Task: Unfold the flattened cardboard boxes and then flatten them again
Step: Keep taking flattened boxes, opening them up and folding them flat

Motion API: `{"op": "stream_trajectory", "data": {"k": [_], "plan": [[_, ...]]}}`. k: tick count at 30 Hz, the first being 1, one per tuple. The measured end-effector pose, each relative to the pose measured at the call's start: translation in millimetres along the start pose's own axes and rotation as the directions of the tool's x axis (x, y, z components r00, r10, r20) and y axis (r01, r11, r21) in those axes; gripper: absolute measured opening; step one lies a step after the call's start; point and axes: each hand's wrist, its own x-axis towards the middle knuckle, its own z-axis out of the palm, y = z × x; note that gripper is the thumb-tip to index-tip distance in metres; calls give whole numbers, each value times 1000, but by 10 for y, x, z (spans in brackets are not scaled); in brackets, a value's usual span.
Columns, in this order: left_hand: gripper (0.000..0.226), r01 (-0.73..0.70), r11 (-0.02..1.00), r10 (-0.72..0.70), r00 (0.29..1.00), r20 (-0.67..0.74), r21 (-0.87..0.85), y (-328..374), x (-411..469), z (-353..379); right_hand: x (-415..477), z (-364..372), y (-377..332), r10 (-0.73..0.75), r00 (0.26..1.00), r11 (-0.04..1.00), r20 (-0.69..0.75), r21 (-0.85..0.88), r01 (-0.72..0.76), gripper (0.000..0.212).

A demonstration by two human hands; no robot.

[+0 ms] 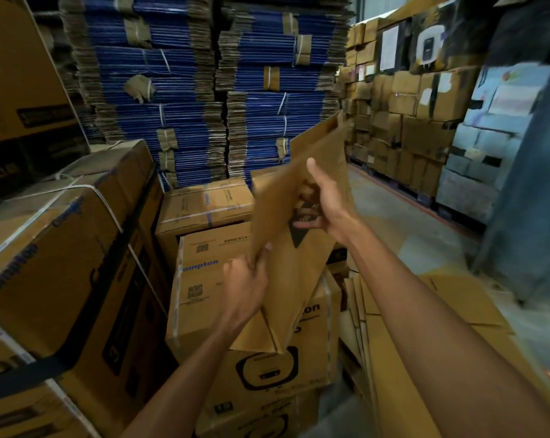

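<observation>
Towering at the back are strapped stacks of blue flattened cartons [178, 90], with sealed Crompton cartons [204, 279] in front and a pile of flattened boxes [425, 327] lower right. One flattened cardboard box [286, 197] hangs tilted above those cartons. It looks light, stiff in the panels and floppy at the creases, so opposite edges seem best to pull. The left hand [246, 279] clamps its lower left edge, and the right hand [327, 200] grips beside the black print.

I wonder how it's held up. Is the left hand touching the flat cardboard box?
Touching. The head view shows the left hand gripping the lower edge of the flat cardboard box, with its thumb pressed on the front face.
</observation>
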Motion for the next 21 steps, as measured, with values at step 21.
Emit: {"op": "stream_trajectory", "data": {"k": [21], "plan": [[29,260,381,-779,607,-157,-887,-49,189,-97,-598,32,1309,-8,1000,611,12,792,-5,34]]}}
